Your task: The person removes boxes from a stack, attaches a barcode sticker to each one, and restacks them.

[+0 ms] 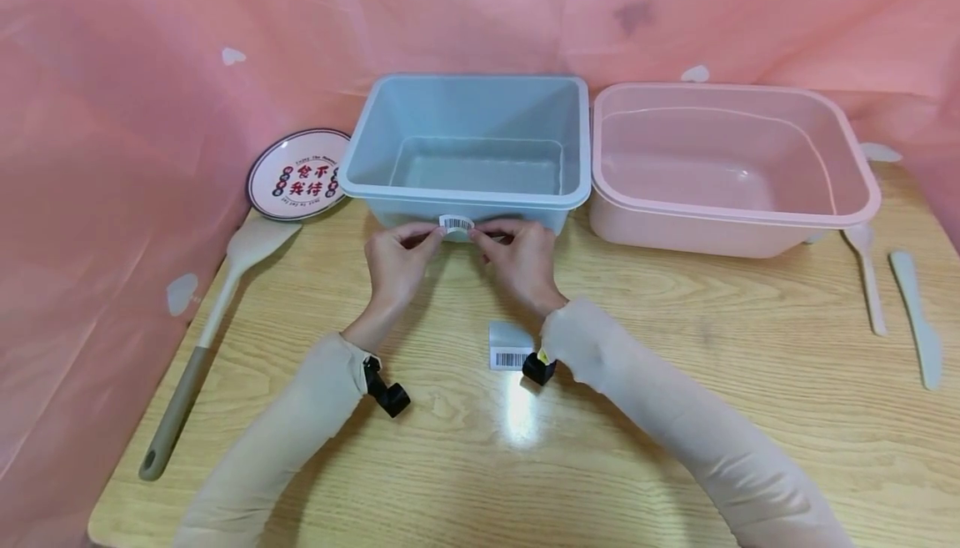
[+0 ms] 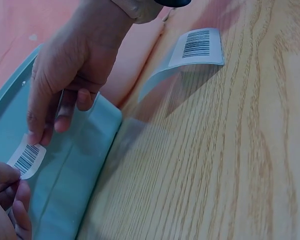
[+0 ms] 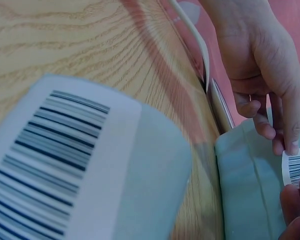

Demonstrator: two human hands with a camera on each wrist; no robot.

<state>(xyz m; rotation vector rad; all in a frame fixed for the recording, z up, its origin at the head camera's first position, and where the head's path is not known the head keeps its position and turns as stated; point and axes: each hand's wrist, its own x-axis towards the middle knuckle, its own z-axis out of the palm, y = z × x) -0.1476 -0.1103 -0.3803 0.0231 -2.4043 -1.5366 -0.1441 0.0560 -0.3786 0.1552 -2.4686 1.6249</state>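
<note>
A small white barcode sticker [image 1: 456,223] is held by its two ends in front of the blue-grey plastic basin [image 1: 465,208], just below the rim. My left hand [image 1: 397,264] pinches its left end between thumb and index finger. Its right end is pinched by my right hand [image 1: 523,258]. In the left wrist view the sticker [image 2: 28,159] bows slightly, close over the basin's outer wall [image 2: 85,165]. Behind my hands, near the right wrist, a backing sheet [image 1: 512,338] with another barcode label lies curled on the table.
A pink basin [image 1: 727,227] stands right of the blue-grey one. To the left are a round plate [image 1: 300,185] with red characters and a long-handled spatula [image 1: 225,306]. A pale spoon-like utensil [image 1: 868,277] and a pale knife [image 1: 917,319] lie at the right. Pink cloth [image 1: 480,10] hangs behind.
</note>
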